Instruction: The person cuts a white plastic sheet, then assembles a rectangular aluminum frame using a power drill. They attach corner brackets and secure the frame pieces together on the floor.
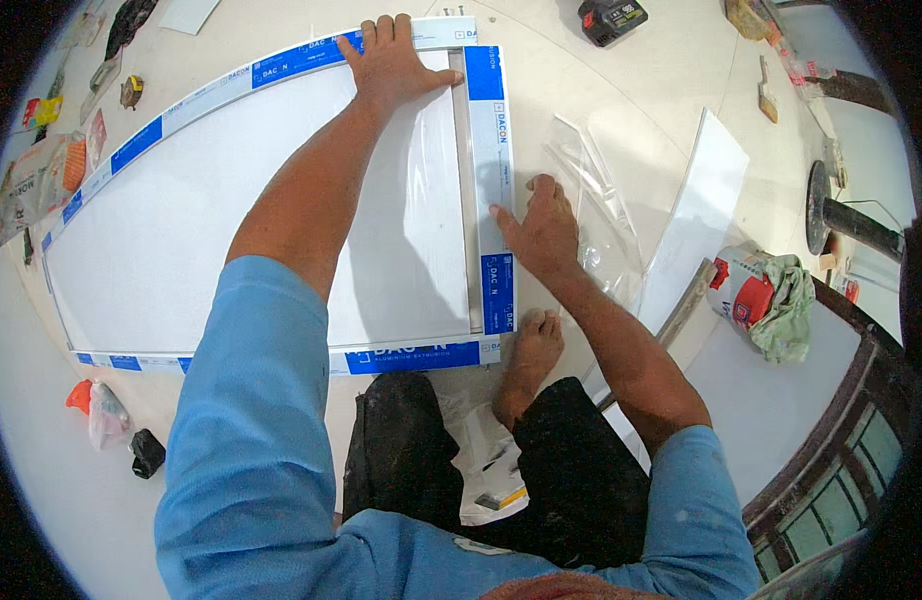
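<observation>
Pale flooring (541,80) is carrying the work and the loose items around it. At lower center, black trousers (581,460) are flanking crumpled clear film (476,440); a yellow-and-black item (506,498) is lying there. One bare foot (536,355) is standing just beside the lower-right corner of the assembly, restricting access at that point.

Occupying left and center, the white panel (171,230) is lying flat, bordered by a bottom strip (411,355), a right strip (489,150) and a top strip (281,65) in blue-and-white covering. The right hand (546,232) is resting its thumb on the right strip's outer edge, fingers loosely curled and apart from the thumb. The left hand (391,75) is spreading over the upper-right corner, fingers apart on the top strip; neither hand is clamping anything.

Clear sheeting (601,210) is crowding the right hand's outer side. Farther right, a white offcut (696,200) and a red-and-white bag (746,290) are lying. Toward the upper edge, a brush (768,95), a black battery pack (611,20) and a tape measure (131,91) are resting well apart.
</observation>
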The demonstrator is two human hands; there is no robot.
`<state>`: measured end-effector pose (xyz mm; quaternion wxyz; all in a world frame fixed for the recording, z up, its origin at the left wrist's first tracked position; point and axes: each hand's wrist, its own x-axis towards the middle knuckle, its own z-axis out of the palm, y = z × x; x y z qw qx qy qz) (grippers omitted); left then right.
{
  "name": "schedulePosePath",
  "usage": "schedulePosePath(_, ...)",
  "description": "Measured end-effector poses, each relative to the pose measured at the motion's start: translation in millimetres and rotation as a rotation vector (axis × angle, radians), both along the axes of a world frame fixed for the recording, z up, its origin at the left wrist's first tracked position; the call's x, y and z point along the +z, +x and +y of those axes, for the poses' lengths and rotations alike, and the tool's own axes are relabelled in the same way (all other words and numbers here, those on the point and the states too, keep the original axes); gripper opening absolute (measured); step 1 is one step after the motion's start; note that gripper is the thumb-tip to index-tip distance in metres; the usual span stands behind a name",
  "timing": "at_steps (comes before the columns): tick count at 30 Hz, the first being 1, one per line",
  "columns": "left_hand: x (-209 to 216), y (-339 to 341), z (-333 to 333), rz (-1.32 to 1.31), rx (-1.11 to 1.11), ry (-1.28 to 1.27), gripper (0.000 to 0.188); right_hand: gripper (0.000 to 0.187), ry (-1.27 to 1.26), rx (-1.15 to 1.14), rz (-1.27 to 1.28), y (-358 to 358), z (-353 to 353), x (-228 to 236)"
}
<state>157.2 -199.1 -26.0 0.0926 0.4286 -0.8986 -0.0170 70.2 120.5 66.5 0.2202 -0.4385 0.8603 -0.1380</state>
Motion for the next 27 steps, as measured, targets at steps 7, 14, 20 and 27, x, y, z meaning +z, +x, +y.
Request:
schedulePosePath(7,6,0,-13,-0.052,0.003,0.122,0.123,0.070,0.115,0.022,-0.181,5,-14,-24)
schedulePosePath(14,30,2,-12,-0.095,0.000,0.097,0.113,0.074,0.133,0.081,-0.216,2,-19,-23)
schedulePosePath(20,60,-3,-17,-0.091,0.035,0.284,0.095,0.082,0.141,0.146,-0.237,8,-25,-20)
schedulePosePath(27,42,-3,-40,-0.044,-0.023,0.258,0.080,0.075,0.148,0.193,-0.208,11,-33,-25)
